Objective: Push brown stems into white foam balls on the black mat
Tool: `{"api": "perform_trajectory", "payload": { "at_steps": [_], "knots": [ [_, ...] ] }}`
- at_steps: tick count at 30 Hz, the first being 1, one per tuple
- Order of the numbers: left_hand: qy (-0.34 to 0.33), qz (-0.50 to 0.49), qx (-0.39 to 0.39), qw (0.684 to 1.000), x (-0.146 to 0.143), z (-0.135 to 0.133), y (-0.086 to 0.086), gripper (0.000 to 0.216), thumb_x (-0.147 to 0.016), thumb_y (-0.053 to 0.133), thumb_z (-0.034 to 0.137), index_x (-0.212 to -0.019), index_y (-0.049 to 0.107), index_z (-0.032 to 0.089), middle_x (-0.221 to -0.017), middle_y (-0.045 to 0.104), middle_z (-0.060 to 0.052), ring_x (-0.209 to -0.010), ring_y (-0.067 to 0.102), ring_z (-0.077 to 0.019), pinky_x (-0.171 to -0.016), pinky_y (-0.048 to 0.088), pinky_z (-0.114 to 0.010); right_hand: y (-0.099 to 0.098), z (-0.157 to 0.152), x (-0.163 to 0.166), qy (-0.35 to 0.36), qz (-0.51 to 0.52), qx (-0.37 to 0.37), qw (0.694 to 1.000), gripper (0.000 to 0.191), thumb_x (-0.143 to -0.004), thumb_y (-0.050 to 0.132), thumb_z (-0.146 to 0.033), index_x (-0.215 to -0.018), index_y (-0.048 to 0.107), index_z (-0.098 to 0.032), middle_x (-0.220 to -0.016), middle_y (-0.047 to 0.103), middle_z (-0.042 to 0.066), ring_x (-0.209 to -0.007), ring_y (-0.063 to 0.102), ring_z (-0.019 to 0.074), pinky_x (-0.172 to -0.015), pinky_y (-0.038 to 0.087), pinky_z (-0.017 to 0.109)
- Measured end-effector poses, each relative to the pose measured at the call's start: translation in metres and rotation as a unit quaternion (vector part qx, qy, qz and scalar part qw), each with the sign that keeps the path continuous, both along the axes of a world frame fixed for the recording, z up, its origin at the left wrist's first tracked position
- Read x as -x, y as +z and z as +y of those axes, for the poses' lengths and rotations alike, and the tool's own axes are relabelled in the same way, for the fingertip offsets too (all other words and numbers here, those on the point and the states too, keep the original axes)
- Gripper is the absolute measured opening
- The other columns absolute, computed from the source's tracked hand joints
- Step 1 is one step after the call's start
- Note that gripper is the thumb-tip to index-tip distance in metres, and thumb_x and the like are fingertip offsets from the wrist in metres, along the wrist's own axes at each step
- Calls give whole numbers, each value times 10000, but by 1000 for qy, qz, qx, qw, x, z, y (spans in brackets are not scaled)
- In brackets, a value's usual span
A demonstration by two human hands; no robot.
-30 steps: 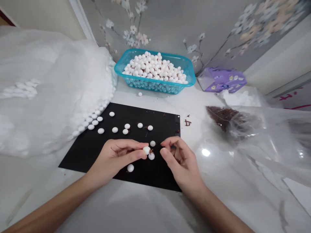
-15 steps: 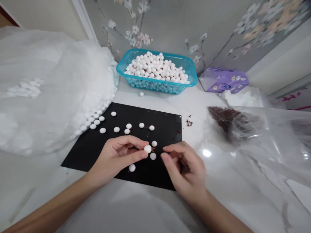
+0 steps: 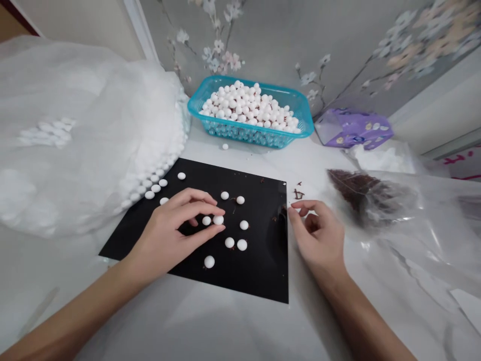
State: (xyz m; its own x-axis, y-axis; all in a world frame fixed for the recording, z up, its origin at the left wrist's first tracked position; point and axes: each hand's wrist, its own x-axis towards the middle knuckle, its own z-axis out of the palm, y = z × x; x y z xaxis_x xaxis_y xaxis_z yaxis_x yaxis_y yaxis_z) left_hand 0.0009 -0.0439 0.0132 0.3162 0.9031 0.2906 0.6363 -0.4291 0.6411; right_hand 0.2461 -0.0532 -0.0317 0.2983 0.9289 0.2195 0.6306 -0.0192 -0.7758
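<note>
My left hand (image 3: 175,233) is over the black sheet (image 3: 263,276), with a small white ball (image 3: 218,219) pinched between thumb and fingertips. Another white ball (image 3: 206,220) lies just behind it, inside the curl of the fingers. Several more are on the sheet, including a white ball (image 3: 209,261) nearer me, and some have tiny brown bits against them. My right hand (image 3: 317,228) is at the sheet's right edge, thumb and forefinger closed together. Whatever sits between those fingertips, if anything, is too small to make out. Small brown pieces (image 3: 298,194) lie just beyond it.
A blue basket (image 3: 255,131) heaped with white balls stands at the back. On the left bulges a big translucent bag (image 3: 93,125) of white balls. To the right are a clear bag with brown pieces (image 3: 353,188) and a purple packet (image 3: 355,128).
The ball my left hand held now lies on the sheet, and the hand grips another further left. My right hand has moved right, to the sheet's edge. The view has shifted slightly.
</note>
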Motion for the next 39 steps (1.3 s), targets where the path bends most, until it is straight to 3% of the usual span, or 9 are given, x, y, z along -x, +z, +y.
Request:
{"api": "perform_trajectory", "payload": {
  "at_steps": [6,18,29,39],
  "knots": [
    [37,-1,-78,996,3,0,-4,105,-719,696,218,-797,630,195,-752,661,23,-649,597,-100,-632,506,-222,9,-7,10,115,-98,3,988,81,-762,565,-272,-786,579,-195,-725,498,-25,-414,353,50,-422,345,209],
    [24,64,-227,971,9,4,-4,228,-734,675,130,-946,633,202,-751,663,23,-638,595,-90,-627,494,-207,7,-8,9,141,-138,7,980,95,-788,545,-293,-759,579,-210,-712,515,-32,-402,380,51,-422,355,205],
    [5,59,-169,984,10,2,-5,227,-769,639,147,-986,611,206,-741,639,28,-661,597,-84,-638,501,-199,7,-8,9,143,-130,20,981,126,-789,541,-321,-754,589,-210,-703,517,-22,-424,388,64,-398,336,195],
    [-6,53,-37,998,11,0,-11,142,-809,582,227,-951,581,225,-933,678,23,-789,652,-114,-740,534,-230,7,-8,8,147,-123,18,981,129,-794,547,-324,-765,593,-207,-705,522,-16,-436,397,71,-410,350,199]
  ]
}}
